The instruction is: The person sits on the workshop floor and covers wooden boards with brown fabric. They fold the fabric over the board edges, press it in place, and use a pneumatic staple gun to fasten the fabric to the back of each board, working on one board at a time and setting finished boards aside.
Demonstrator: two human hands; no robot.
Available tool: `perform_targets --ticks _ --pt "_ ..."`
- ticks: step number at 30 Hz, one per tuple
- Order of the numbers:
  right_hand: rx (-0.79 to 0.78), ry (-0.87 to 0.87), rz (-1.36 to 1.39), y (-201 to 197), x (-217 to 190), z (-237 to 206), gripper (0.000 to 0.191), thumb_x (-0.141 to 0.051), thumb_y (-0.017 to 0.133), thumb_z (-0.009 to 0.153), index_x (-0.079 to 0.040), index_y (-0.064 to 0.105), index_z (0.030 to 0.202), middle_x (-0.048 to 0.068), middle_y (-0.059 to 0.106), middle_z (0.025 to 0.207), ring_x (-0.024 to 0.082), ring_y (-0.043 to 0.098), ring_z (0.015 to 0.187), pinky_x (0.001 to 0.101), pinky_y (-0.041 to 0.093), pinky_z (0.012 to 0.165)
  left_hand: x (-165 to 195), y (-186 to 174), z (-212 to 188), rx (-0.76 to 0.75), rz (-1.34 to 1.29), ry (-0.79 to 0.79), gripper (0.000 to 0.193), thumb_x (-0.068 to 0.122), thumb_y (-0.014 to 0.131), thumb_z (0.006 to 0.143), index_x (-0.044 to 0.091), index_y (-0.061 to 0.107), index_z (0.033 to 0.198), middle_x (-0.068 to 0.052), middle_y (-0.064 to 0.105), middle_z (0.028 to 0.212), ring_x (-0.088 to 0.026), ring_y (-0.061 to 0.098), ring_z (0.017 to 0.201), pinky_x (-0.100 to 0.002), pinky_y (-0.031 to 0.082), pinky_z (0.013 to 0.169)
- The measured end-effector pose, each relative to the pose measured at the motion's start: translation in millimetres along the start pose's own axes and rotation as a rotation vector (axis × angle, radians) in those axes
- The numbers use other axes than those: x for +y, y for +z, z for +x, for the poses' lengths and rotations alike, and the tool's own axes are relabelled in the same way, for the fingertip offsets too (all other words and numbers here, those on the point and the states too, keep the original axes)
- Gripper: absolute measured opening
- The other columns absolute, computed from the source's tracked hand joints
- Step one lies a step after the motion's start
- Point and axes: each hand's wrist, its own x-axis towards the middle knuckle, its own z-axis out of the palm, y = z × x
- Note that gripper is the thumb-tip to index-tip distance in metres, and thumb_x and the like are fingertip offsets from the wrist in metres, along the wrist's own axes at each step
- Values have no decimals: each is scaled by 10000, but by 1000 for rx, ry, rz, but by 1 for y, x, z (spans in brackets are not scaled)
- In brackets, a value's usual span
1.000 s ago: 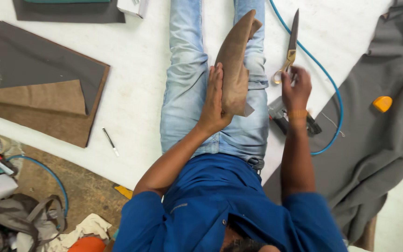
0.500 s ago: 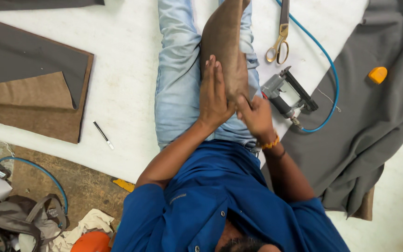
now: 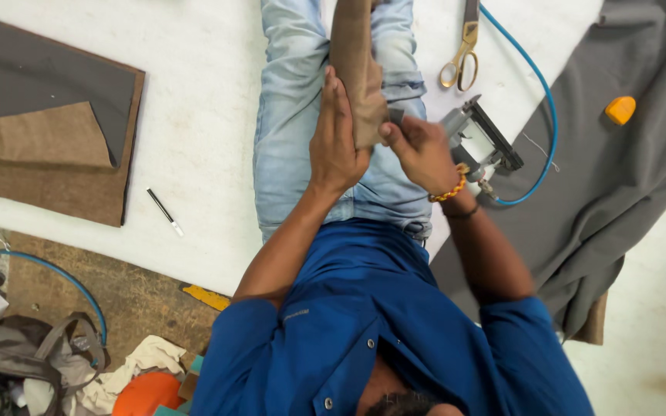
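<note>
Left hand (image 3: 338, 142) lies flat with fingers straight against the brown fabric-covered piece (image 3: 358, 69); right hand (image 3: 419, 150) pinches its lower edge, over the person's lap.

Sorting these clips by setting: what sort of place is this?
Probably an upholstery workshop: a staple gun on a blue hose, scissors, and grey cloth spread out over the white floor.

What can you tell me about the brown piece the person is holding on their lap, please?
The brown piece is a long, narrow panel covered in tan fabric that looks like suede or felt. It lies lengthwise over the jeans-clad legs, its far end cut off by the top of the frame. The left hand presses flat against its left side, and the right hand pinches its near end, where a small grey bit shows. Its underside is hidden.
</note>
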Motion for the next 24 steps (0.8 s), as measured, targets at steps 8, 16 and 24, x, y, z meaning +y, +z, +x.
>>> perform_targets --ticks 8,16,24 --pt "-154 -130 569 66 81 6 412 -375 589 1104 -3 649 935 46 591 1205 104 571 971 269 479 853 -19 -30 -6 -186 -191 -83 1097 204 820 937 68 15 1669 -233 77 1737 -425 178 1628 -426 377 1303" --pt "-297 -139 593 93 70 20 408 -356 639 1068 -14 651 847 90 569 1309 146 562 1004 278 473 870 -43 -73 2 -394 -313 -105 1106 142 842 978 105 -29 1659 -217 -52 1725 -407 76 1632 -434 323 1357" --pt "-154 -224 584 98 60 37 292 -259 683 1075 4 705 951 159 534 1435 261 544 1322 340 427 1106 -58 -68 -1 -395 -352 -86 1124 101 767 866 184 24 1706 -168 -53 1734 -355 37 1642 -414 209 1359"
